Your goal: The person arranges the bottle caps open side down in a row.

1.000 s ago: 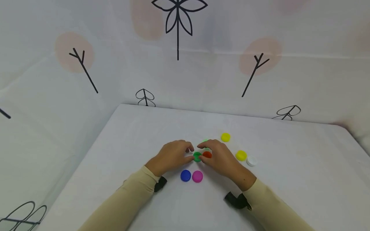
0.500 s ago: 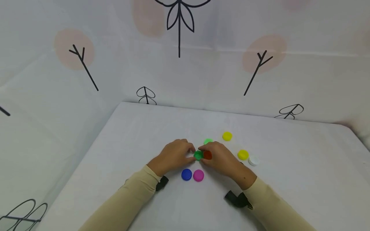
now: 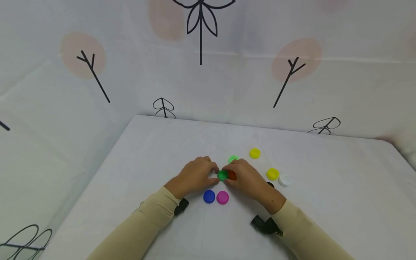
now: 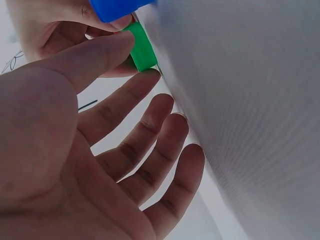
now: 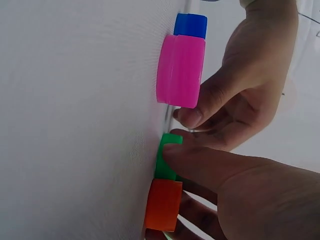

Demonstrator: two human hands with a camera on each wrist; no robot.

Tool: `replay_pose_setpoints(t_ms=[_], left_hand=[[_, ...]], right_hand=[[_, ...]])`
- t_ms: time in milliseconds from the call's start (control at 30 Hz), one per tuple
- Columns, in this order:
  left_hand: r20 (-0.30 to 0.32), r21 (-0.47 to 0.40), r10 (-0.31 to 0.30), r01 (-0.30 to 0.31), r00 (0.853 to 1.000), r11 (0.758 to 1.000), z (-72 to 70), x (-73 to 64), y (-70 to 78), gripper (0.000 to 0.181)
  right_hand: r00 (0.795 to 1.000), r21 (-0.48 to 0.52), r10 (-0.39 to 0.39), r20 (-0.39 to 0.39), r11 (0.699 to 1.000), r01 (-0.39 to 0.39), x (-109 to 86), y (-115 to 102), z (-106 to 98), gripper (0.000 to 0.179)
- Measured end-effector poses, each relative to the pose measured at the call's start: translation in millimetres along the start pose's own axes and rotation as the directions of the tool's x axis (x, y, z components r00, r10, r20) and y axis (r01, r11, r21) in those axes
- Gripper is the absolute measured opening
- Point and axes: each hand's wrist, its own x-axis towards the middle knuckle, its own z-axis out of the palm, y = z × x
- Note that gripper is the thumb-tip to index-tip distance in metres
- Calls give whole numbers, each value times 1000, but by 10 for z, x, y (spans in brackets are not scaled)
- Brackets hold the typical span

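A green bottle cap (image 3: 222, 176) lies hollow side up on the white table. My left hand (image 3: 194, 176) pinches its left side between thumb and index finger; the other fingers spread loosely in the left wrist view. My right hand (image 3: 248, 180) holds the same cap from the right, thumb in front and index finger behind. An orange-red cap (image 5: 164, 205) touches the green one and is partly hidden inside the right hand's curve. Nearer the person, a blue cap (image 3: 209, 196) and a pink cap (image 3: 222, 197) lie side by side.
Beyond the right hand are a light green cap (image 3: 233, 159) and a yellow cap (image 3: 255, 153). Another yellow cap (image 3: 272, 174), a white cap (image 3: 284, 180) and a partly hidden black item (image 3: 270, 185) lie to its right. A patterned cloth wall (image 3: 227, 90) stands behind the table.
Both hands have closed in around the green cap. My left fingertips have moved slightly right to its edge, and the view has shifted a little.
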Motion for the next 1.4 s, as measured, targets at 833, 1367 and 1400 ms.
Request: replay_pose_setpoints(t_ms=[833, 1367, 1400], left_hand=[[-24, -313, -76, 65, 997, 948, -7, 11, -62, 20], [-148, -531, -62, -26, 987, 847, -68, 9, -39, 13], [-157, -538, -59, -35, 986, 842, -75, 8, -33, 14]], right_hand=[[983, -43, -103, -150, 994, 98, -89, -67, -27, 34], [972, 93, -47, -228, 993, 70, -123, -118, -158, 32], [971, 101, -50, -234, 992, 76, -125, -116, -169, 33]])
